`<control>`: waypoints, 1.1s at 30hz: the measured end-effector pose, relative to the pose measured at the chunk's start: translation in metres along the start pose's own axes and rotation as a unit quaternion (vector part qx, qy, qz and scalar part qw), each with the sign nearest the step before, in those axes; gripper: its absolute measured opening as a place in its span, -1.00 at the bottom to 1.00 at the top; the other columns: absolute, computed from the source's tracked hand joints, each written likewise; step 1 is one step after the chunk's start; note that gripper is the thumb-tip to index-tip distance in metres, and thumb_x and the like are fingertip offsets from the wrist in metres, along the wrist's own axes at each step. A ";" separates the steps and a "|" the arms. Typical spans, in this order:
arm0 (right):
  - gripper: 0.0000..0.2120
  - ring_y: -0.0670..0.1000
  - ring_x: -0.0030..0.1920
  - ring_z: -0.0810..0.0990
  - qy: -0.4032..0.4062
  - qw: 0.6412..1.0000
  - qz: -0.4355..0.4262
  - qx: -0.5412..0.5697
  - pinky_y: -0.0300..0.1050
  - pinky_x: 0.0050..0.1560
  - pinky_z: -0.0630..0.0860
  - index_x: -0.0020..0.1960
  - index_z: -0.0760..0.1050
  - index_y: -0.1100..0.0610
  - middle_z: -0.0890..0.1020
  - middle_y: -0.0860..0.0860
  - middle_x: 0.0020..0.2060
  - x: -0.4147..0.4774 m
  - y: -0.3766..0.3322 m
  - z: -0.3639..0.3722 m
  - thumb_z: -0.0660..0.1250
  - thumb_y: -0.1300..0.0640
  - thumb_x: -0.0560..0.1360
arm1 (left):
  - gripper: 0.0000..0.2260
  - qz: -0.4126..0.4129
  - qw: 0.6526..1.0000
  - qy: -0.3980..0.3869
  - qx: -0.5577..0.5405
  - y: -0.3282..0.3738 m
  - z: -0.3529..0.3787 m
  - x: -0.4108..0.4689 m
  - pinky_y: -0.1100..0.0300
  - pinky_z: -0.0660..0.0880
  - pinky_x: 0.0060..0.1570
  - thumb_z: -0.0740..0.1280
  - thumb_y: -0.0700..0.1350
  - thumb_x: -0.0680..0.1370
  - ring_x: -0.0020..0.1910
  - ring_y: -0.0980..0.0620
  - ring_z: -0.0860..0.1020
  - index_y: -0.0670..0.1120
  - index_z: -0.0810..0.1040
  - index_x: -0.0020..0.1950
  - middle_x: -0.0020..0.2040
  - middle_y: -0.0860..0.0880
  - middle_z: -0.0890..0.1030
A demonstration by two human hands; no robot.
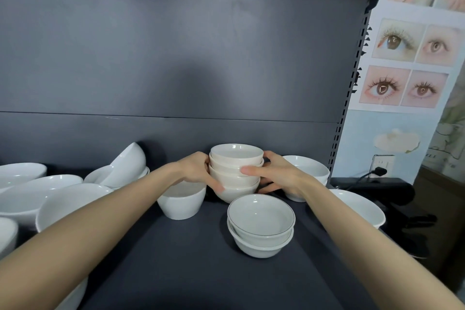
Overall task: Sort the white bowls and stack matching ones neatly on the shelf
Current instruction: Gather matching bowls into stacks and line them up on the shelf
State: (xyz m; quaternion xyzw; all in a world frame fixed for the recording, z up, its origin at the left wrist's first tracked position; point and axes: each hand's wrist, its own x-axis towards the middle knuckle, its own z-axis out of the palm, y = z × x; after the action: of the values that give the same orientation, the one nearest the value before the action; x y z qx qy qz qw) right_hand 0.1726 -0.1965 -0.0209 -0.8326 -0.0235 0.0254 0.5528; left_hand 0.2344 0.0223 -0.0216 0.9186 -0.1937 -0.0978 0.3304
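Observation:
A stack of several small white bowls (235, 158) stands at the back middle of the dark shelf (176, 259). My left hand (198, 170) grips its left side and my right hand (274, 175) grips its right side, thumb across the front. In front of it sits a stack of two white bowls with a thin dark rim line (261, 224). A single white bowl (181, 200) stands just left, under my left wrist. Behind my right hand are two more stacked white bowls (310, 167).
Larger white bowls (37, 191) crowd the shelf's left side, with tilted ones (125, 167) leaning behind them. Another big bowl (362, 206) sits at the right edge. A slotted upright (348, 98), a poster board and a black cable lie to the right.

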 end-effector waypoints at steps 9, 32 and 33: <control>-0.20 0.10 0.31 0.43 0.115 0.961 -0.044 -0.248 -0.04 0.17 0.48 0.50 0.17 0.23 0.50 0.05 0.24 -0.030 -0.051 -0.003 0.49 0.01 0.42 | -0.53 0.052 0.986 0.122 0.097 0.028 -0.039 -0.056 0.18 0.44 0.13 0.53 -0.05 0.39 0.11 -0.06 0.57 -0.17 0.52 0.23 0.11 -0.10 0.61; -0.44 0.12 0.40 0.32 0.045 0.866 -0.232 -0.440 0.03 0.32 0.35 0.46 0.29 0.11 0.34 0.07 0.41 -0.179 -0.116 0.131 0.35 0.04 0.52 | -0.45 -0.008 0.891 0.269 0.366 -0.009 -0.040 -0.330 0.07 0.26 0.25 0.31 0.16 0.51 0.30 -0.08 0.37 0.03 0.30 0.45 0.33 -0.02 0.43; -0.44 0.12 0.39 0.33 0.040 0.870 -0.235 -0.431 0.04 0.32 0.35 0.46 0.29 0.11 0.34 0.07 0.41 -0.184 -0.111 0.140 0.35 0.04 0.52 | -0.43 -0.014 0.892 0.268 0.363 -0.015 -0.036 -0.341 0.06 0.26 0.27 0.32 0.17 0.50 0.31 -0.09 0.36 0.03 0.28 0.46 0.35 -0.02 0.42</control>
State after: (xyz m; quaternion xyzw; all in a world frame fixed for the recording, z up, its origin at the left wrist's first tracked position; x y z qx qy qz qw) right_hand -0.0219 -0.0371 0.0301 -0.9582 -0.2051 -0.1516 0.1292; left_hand -0.0594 0.1969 0.0133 0.9685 -0.1068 0.2244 0.0123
